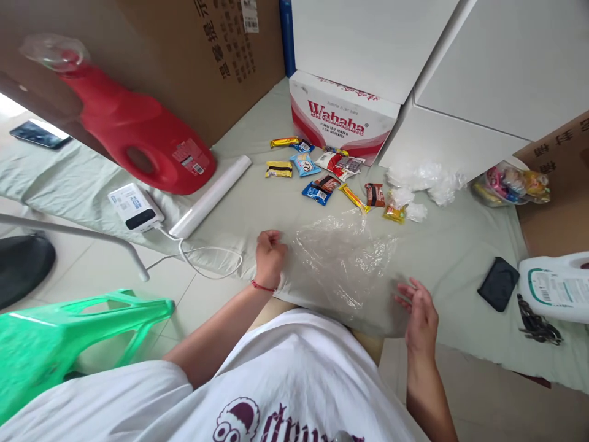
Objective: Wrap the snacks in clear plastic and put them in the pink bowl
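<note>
Left hand (269, 258) pinched the plastic sheet (343, 264); right hand (419, 313) hovered open beside it. With 1 grip, it might bunch.

Open desk (451, 245) right of plastic bag (343, 264), up to black pouch (498, 283). Behind, snack packets (322, 178) and Wahaha box (343, 120) block; roll (211, 196), cable (207, 255), red jug (138, 138) crowd left. Bare strip between bag and packets.
</note>
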{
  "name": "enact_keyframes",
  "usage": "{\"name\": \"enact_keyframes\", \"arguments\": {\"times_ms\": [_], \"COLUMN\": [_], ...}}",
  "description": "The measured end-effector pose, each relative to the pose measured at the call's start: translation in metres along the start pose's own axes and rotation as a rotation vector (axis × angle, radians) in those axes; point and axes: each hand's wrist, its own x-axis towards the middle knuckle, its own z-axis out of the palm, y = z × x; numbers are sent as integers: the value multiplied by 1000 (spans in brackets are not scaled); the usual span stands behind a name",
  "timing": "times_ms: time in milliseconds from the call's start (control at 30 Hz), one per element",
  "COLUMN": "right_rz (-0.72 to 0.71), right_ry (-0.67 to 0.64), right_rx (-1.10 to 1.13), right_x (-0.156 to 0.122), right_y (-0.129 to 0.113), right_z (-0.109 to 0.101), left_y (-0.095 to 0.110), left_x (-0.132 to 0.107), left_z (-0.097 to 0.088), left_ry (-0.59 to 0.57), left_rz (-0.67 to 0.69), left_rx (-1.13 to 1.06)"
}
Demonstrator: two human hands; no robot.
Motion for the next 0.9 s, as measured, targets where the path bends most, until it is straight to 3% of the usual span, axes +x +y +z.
{"name": "enact_keyframes", "arguments": {"times_ms": [100, 167, 233, 300, 367, 433, 567, 667, 767, 900], "right_rz": [219, 240, 198, 155, 132, 121, 83, 80, 66, -18], "right_ry": [-23, -56, -83, -118, -144, -113, 20, 36, 31, 7], "right_rx": [158, 114, 60, 44, 70, 115, 124, 116, 103, -6], "right_x": [36, 56, 71, 79, 81, 79, 61, 49, 54, 83], "right_y": [-7, -10, -12, -12, -10, -6, 6, 13, 14, 2], "right_z": [18, 38, 57, 70, 72, 65, 38, 25, 25, 36], "left_y": [22, 41, 55, 62, 61, 56, 45, 41, 36, 27], "left_x": [10, 19, 29, 37, 43, 46, 47, 44, 37, 30], "left_z": [5, 27, 58, 90, 113, 124, 117, 103, 90, 68], "left_ry": [79, -38, -189, -338, -445, -483, -413, -370, -323, -173], "left_rz": [304, 454, 448, 343, 285, 271, 276, 272, 275, 235], "left_rx": [273, 413, 520, 572, 535, 476, 360, 291, 241, 231]}}
